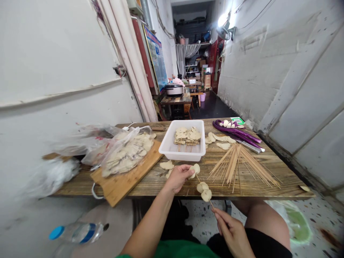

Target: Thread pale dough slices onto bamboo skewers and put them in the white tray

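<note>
Between my two hands runs a thin wooden skewer (211,204) with pale round slices (203,190) threaded on its middle. My right hand (229,229) pinches the skewer's lower end, below the slices. At the other end, my left hand (179,178) grips a pale slice (195,170) at the skewer's tip. Loose slices (167,165) lie on the table just behind my left hand. A white plastic tub (168,143) beyond holds finished skewers of slices (188,136). To the right, a pile of bare skewers (239,165) fans out on the wood.
A plastic bag of slices (129,154) rests on a cutting board (118,190) at left. Purple eggplants (236,132) and a knife (251,145) lie at the back right. A water bottle (80,232) is at lower left. The wooden table's (172,188) front edge faces me.
</note>
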A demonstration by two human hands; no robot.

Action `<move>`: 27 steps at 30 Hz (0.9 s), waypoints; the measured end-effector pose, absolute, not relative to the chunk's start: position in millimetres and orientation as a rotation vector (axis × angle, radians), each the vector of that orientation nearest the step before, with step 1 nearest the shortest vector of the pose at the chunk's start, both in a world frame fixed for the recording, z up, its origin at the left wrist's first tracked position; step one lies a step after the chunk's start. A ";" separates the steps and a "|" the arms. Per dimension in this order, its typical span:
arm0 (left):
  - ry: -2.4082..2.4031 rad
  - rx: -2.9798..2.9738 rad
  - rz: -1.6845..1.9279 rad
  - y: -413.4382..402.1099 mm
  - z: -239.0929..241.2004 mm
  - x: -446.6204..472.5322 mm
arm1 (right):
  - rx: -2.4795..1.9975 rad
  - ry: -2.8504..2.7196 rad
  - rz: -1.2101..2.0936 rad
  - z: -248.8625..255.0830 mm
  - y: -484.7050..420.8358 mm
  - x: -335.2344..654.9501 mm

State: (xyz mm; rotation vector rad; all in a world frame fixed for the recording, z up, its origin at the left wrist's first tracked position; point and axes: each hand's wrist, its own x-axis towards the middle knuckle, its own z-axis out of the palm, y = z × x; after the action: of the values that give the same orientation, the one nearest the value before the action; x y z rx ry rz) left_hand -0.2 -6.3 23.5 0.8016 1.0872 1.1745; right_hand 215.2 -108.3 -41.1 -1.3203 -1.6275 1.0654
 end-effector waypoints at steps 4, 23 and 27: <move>0.980 0.705 1.131 -4.8 26.8 -1.2 | -1.320 -1.613 1.084 -38.6 -107.4 212.0; 0.962 0.365 1.289 -6.0 19.1 18.3 | -1.334 -1.537 1.157 -47.6 -104.7 193.1; 0.999 0.439 1.341 -7.7 19.9 18.6 | -1.319 -1.548 1.146 -47.8 -104.7 191.2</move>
State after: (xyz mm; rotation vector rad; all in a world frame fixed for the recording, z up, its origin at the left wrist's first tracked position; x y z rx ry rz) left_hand 18.6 -7.7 19.9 0.4394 0.9985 1.3410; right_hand 191.2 -104.7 -47.8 -1.3186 -1.5484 1.1462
